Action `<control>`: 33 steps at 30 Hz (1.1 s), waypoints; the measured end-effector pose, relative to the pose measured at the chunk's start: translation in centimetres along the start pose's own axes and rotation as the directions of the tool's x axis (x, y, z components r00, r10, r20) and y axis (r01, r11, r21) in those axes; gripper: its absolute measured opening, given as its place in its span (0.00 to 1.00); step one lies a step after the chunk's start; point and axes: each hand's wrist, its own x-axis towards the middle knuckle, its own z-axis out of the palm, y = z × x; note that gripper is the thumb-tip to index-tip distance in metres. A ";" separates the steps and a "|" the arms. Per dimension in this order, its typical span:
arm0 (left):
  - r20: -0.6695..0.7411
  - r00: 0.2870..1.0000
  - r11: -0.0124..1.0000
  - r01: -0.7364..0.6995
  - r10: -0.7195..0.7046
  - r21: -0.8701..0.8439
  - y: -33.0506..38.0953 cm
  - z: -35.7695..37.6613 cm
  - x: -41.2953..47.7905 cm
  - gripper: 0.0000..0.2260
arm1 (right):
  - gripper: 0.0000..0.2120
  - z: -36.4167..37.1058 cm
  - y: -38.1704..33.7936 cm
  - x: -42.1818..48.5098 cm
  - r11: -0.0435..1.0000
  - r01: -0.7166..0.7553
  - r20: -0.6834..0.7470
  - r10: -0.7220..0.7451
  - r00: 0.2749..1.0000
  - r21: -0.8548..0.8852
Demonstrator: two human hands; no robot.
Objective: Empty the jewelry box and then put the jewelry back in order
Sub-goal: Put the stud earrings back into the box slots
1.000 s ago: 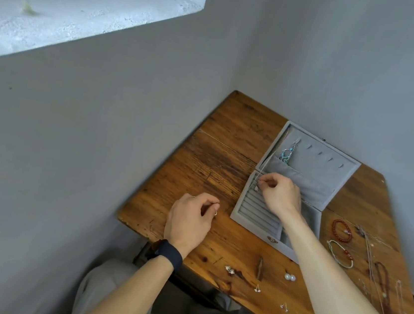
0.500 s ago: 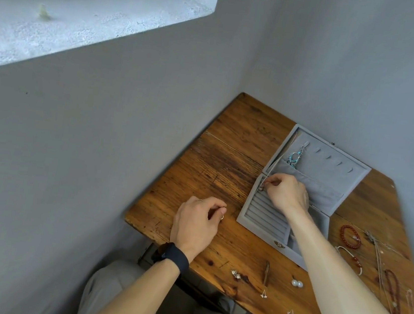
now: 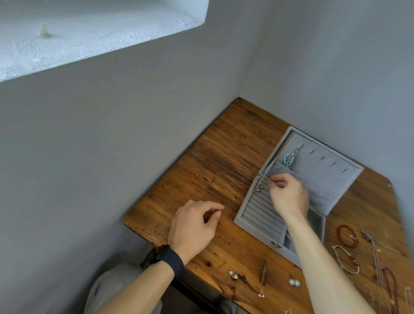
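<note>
Home corner, worn wooden table (image 3: 214, 173), plastered walls, deep window ledge (image 3: 85, 35)

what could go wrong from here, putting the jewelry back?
1. The right hand works over the ring slots with its forearm above the jewelry box; the turquoise earrings in the lid could get knocked.
2. Small studs lie near the table edge, and the forearm may sweep them off.

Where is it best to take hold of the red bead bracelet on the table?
Pinch the red bead bracelet across its beaded loop, coming from above: it lies flat as an open ring on the table, apart from the jewelry box, so fingertips fit inside and outside it.
</note>
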 end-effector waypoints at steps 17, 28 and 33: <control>0.184 0.958 0.975 -0.210 0.219 -0.071 5.5 0.4 0.2 0.14 | 0.08 -3.4 2.2 -10.4 0.909 0.257 0.149 -0.319 0.936 0.330; 0.241 0.946 0.915 -0.283 0.216 0.289 3.3 4.8 2.9 0.30 | 0.06 -3.2 2.9 -3.5 0.951 0.298 0.136 -0.307 0.942 0.085; 0.312 0.924 0.875 -0.328 0.219 0.356 1.8 5.9 2.9 0.34 | 0.05 -1.5 2.9 -1.2 0.970 0.240 0.204 -0.241 0.949 0.032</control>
